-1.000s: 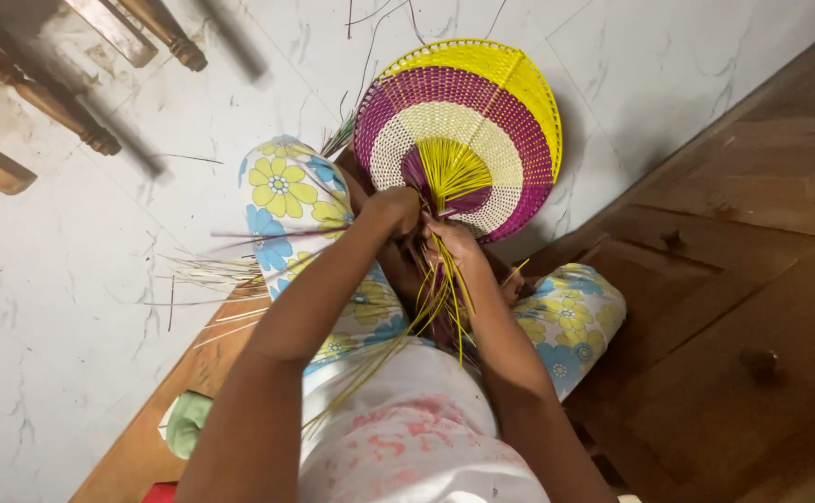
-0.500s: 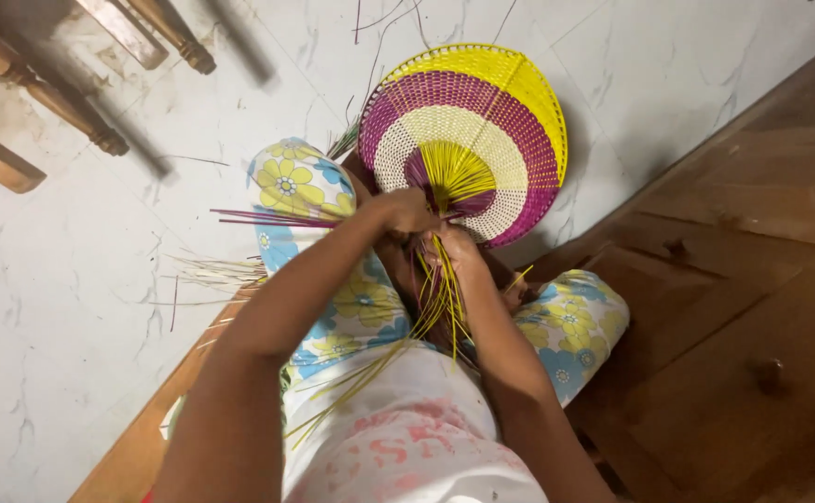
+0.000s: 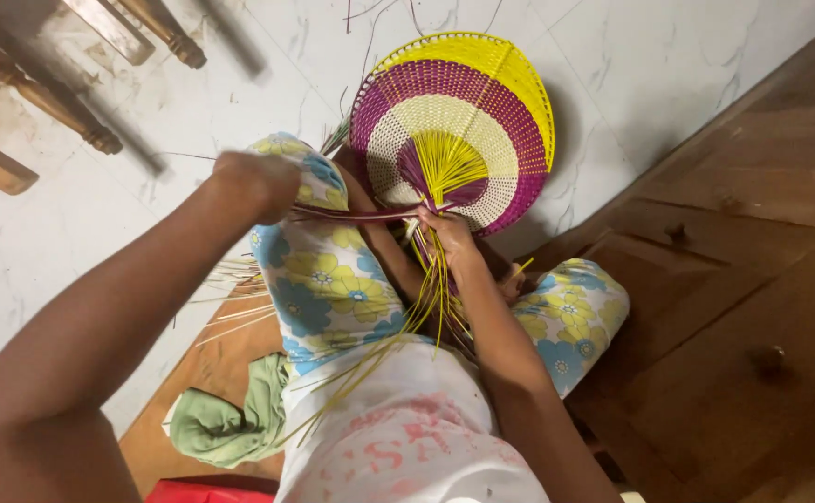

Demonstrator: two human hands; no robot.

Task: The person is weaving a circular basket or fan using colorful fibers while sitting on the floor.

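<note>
A round woven fan (image 3: 458,130) with yellow, purple and cream bands stands on the white floor in front of my knees. My right hand (image 3: 446,233) pinches the bundle of yellow strands (image 3: 435,289) at the fan's base, where they trail down over my lap. My left hand (image 3: 256,179) is raised to the left, closed on purple strips (image 3: 356,213) that stretch taut from the fan's base to it. I sit with legs folded in floral blue-and-yellow trousers (image 3: 328,279).
Wooden furniture legs (image 3: 48,102) stand at the upper left on the white marble floor (image 3: 668,65). A dark wooden panel (image 3: 752,307) fills the right side. A green cloth (image 3: 226,424) lies on a wooden board by my left hip, with loose pale strands (image 3: 230,279) nearby.
My left hand has pulled away from the fan's base toward the left, drawing the purple strips out taut. My right hand has stayed at the base, holding the yellow bundle.
</note>
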